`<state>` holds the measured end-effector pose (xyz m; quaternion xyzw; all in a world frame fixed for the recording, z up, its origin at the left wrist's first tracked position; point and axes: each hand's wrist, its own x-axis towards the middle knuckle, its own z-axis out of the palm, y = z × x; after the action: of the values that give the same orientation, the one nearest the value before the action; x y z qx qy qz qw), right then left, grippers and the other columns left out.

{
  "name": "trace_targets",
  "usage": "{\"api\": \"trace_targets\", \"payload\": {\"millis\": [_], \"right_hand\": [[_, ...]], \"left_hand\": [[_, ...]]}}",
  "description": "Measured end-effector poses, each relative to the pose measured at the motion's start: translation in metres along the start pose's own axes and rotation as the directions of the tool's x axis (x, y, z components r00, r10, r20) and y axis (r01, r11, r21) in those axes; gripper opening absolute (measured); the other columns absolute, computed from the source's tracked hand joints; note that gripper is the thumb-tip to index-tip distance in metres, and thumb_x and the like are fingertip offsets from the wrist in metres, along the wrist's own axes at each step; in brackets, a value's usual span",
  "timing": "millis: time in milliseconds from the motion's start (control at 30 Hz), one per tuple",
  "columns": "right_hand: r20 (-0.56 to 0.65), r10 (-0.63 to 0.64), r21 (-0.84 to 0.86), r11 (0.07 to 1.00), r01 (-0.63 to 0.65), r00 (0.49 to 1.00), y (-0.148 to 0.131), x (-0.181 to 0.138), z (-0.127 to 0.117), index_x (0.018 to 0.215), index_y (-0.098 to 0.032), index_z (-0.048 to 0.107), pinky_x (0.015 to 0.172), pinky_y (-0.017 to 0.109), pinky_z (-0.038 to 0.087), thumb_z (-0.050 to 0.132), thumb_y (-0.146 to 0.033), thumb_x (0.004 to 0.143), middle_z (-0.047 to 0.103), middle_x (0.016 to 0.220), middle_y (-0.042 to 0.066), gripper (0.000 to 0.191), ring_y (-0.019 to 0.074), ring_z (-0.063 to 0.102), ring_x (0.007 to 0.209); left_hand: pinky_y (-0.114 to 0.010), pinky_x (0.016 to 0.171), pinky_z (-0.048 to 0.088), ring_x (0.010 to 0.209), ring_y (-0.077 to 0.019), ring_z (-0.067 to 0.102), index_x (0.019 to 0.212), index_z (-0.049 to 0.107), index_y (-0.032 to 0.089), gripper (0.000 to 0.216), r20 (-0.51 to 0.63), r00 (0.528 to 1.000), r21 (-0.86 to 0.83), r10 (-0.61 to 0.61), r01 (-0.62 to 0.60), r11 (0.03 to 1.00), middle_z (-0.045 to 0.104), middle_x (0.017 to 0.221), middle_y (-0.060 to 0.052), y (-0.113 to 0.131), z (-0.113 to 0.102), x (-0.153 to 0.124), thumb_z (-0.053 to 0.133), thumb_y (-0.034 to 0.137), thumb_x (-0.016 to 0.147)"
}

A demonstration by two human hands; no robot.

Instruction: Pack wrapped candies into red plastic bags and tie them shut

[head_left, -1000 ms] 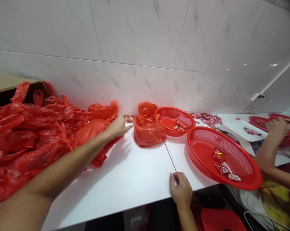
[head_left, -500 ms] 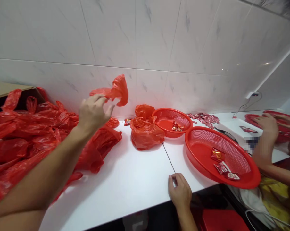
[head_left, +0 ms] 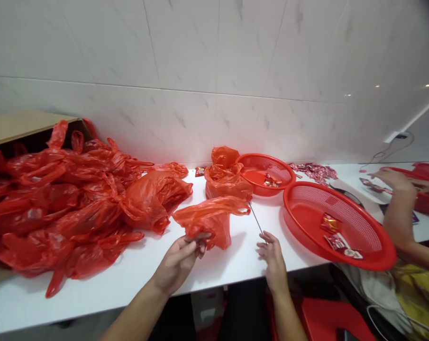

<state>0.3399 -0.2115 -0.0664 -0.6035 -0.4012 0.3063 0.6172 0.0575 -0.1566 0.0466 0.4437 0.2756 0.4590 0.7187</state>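
Note:
My left hand [head_left: 184,258] pinches a thin red plastic bag [head_left: 214,220] above the front of the white table. One handle loop of the bag stretches out to the right. My right hand [head_left: 272,255] is empty near the table's front edge, its fingers apart and a little curled. Behind the held bag stands an opened red plastic bag [head_left: 228,182]; its contents are hidden. A large red basket [head_left: 301,232] to the right holds a few wrapped snack packets [head_left: 331,222]. The smaller red basket [head_left: 266,163] behind it has some small wrapped sweets [head_left: 271,181] inside.
A big heap of knotted red bags [head_left: 75,199] covers the left side, before a cardboard box [head_left: 32,125]. Small red-and-white packets [head_left: 315,171] lie along the tiled wall. At the right, a co-worker's arm [head_left: 401,213] reaches over red baskets. Below is a red stool [head_left: 335,319].
My left hand has brought the red bag down from near the wall to the table's front. My right hand's fingers have spread, and the view has shifted left.

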Motion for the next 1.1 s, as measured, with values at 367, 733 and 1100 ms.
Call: {"api": "trace_targets", "payload": {"millis": [367, 733, 1100], "right_hand": [[0.181, 0.03, -0.028, 0.999, -0.025, 0.983, -0.041, 0.018, 0.022, 0.081, -0.016, 0.071, 0.054, 0.025, 0.041, 0.07, -0.056, 0.089, 0.056, 0.061, -0.002, 0.041, 0.0131, 0.05, 0.056], [0.158, 0.023, -0.005, 1.0, -0.023, 0.987, -0.102, -0.02, 0.007, 0.053, -0.019, 0.051, 0.049, 0.025, 0.028, 0.058, -0.062, 0.098, 0.041, 0.048, -0.004, 0.062, 0.01, 0.035, 0.047], [0.117, -0.178, -0.558, 0.802, 0.213, 0.977, -0.126, -0.017, -0.07, 0.057, -0.022, 0.036, 0.05, 0.026, 0.025, 0.062, -0.057, 0.096, 0.028, 0.058, -0.004, 0.058, 0.0108, 0.032, 0.053]], "left_hand": [[-0.043, 0.087, 0.057, 0.095, -0.026, 0.07, 0.112, 0.074, 0.017, 0.044, -0.17, 0.96, 0.195, -0.225, 0.256, 0.947, 0.073, 0.113, -0.015, 0.023, -0.051, 0.004, 0.066, 0.053, 0.09], [-0.041, 0.103, 0.057, 0.115, -0.0251, 0.067, 0.128, 0.06, 0.023, 0.029, 0.551, 0.819, 0.785, 0.161, -0.574, 0.232, 0.071, 0.125, -0.011, -0.023, 0.065, -0.037, 0.055, 0.022, 0.1], [-0.035, 0.059, 0.051, 0.068, -0.0265, 0.072, 0.106, 0.064, 0.019, 0.013, 0.486, 0.803, 0.775, -0.345, -0.579, -0.255, 0.073, 0.09, -0.008, 0.003, 0.07, -0.017, 0.051, 0.019, 0.102]]}}
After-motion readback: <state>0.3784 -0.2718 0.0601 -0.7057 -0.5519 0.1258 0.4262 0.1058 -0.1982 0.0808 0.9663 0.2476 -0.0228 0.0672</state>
